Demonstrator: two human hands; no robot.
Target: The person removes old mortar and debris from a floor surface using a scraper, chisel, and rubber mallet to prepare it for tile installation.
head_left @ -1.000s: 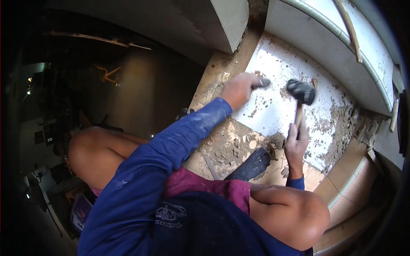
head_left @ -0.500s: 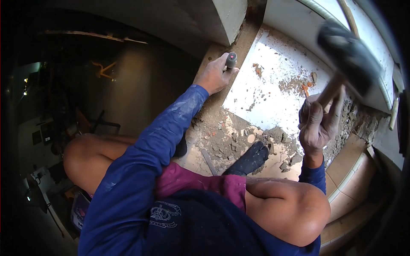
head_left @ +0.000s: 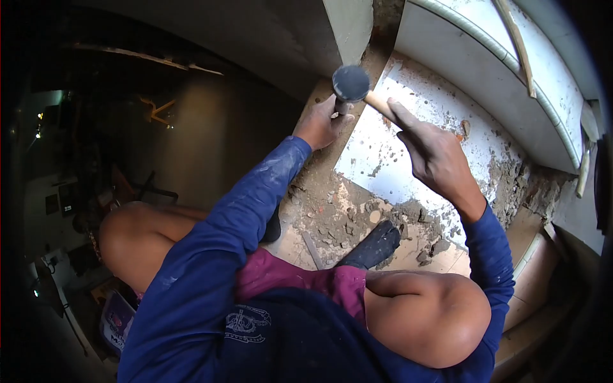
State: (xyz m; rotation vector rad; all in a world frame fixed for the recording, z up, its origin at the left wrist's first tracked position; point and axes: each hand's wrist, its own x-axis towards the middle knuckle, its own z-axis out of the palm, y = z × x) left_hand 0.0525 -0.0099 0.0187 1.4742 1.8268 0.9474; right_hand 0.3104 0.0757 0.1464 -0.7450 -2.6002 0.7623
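Note:
My left hand (head_left: 319, 125) is closed round the dark handle of a chisel (head_left: 342, 108), held upright at the edge of a brown ledge (head_left: 330, 142). The chisel's blade is hidden below the hand. In my right hand (head_left: 439, 153) is the wooden handle of a mallet (head_left: 352, 83). The mallet's round black head lies right over the chisel's top end and covers it, apparently touching. Beside the ledge lies a white slab (head_left: 377, 150), strewn with mortar crumbs.
Broken mortar (head_left: 345, 223) lies between my feet, near a dark sock (head_left: 377, 246) and a thin flat strip (head_left: 311, 249). A white tiled step (head_left: 472, 57) rises on the right, with a wooden stick (head_left: 518, 48) on it. A wall corner (head_left: 351, 29) stands ahead.
My right hand has swung the mallet left and forward, from raised at the right to over the chisel. The left hand keeps its grip in about the same place.

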